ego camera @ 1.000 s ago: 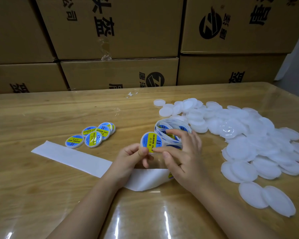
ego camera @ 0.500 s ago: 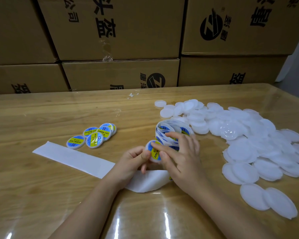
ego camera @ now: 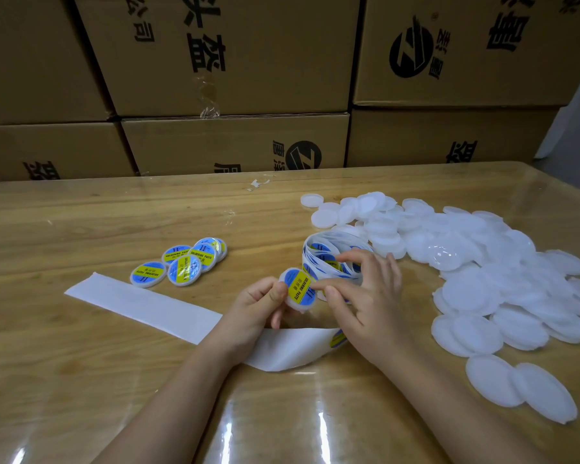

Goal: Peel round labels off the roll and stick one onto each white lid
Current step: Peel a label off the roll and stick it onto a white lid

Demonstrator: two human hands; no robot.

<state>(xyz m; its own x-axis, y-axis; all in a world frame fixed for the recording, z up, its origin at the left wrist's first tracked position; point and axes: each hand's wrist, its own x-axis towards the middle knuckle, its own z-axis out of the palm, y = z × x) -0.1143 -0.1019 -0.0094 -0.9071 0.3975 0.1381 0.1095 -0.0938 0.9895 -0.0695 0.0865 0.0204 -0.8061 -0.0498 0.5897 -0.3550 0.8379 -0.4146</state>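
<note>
wood table (ego camera: 81, 380), lids (ego camera: 503, 262), label roll (ego camera: 329, 252), backing strip (ego camera: 148, 306)
</note>
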